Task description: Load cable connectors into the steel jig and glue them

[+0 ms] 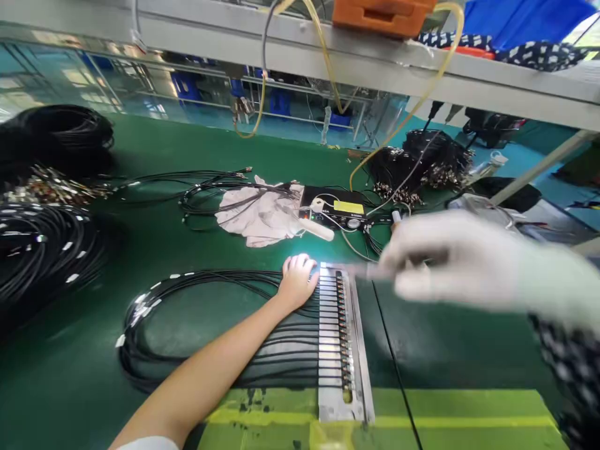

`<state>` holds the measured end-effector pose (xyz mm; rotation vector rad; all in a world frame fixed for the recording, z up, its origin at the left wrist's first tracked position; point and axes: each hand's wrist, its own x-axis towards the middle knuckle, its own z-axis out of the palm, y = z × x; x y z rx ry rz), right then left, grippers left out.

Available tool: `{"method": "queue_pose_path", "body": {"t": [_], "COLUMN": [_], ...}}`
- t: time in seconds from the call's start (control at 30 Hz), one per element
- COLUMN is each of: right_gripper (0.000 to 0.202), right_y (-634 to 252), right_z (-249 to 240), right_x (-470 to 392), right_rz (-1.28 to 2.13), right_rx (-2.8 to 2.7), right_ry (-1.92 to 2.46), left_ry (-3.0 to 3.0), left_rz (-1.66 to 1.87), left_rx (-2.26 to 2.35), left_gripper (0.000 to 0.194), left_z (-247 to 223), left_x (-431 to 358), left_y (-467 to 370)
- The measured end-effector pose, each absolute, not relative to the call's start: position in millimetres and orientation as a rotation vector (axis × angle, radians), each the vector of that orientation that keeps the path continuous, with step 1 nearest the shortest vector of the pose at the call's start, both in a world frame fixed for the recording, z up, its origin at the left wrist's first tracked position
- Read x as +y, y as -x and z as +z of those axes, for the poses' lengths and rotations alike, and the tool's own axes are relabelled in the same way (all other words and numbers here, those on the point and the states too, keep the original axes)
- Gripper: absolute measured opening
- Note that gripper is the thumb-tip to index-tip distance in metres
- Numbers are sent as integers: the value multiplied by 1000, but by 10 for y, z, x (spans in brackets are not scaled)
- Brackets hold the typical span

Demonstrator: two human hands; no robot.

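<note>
My left hand (299,282) is bare, its fingers curled over a black cable at the far end of a slotted metal fixture (330,403). Several black cables (276,342) lie side by side in the slots, with small metal ends in a row along the fixture. Their lengths loop off to the left. My right hand (450,262), in a white glove, is smeared by motion to the right of the fixture. A thin blurred streak reaches from its fingers toward the fixture's far end; its kind cannot be made out. A bright glow lies near my left fingertips.
Behind the fixture sit a black device box (332,206) with a yellow label and a stained white cloth (260,215). Coiled cable bundles (51,250) are piled at left, more (422,162) at back right. A yellow tube (422,94) hangs from the shelf (225,31).
</note>
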<state>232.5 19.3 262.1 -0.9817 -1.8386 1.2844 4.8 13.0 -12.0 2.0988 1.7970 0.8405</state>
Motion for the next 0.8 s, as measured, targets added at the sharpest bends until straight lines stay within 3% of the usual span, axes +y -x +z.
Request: {"method": "queue_pose_path", "body": {"t": [0.1,0.23,0.4,0.5,0.57,0.67,0.8], "right_gripper": [20,14,16,25,31,41,52], "right_y": [-2493,-2570,-2775,-2941,-3003,-2969,-2782], "right_z": [1731,654,593,565,425,191,46], "right_x": [-840,-1400,-1344,-1378,-1459,-1603,-1704], "right_rz": [975,805,1096,929,714,495,558], "right_rx": [-2769,-2896,-2476,-2307,-2281,-2287,-2246], "right_ry": [858,996,1116,1354,1437,1475,1456], "left_ry": [-2042,-2010,-2101,-2072,-1981,-1953,-1855], "left_rz": [874,844,775,486,313,346,434], "left_rx": [1773,1738,1588,1395,1346,1343,1428], "left_gripper": [21,19,21,30,38,35,48], "left_z": [-134,6,610,840,788,498,188], "left_x": [187,296,-253,-1066,-1599,-2113,-2281], "left_y": [5,44,60,59,27,-70,-239]}}
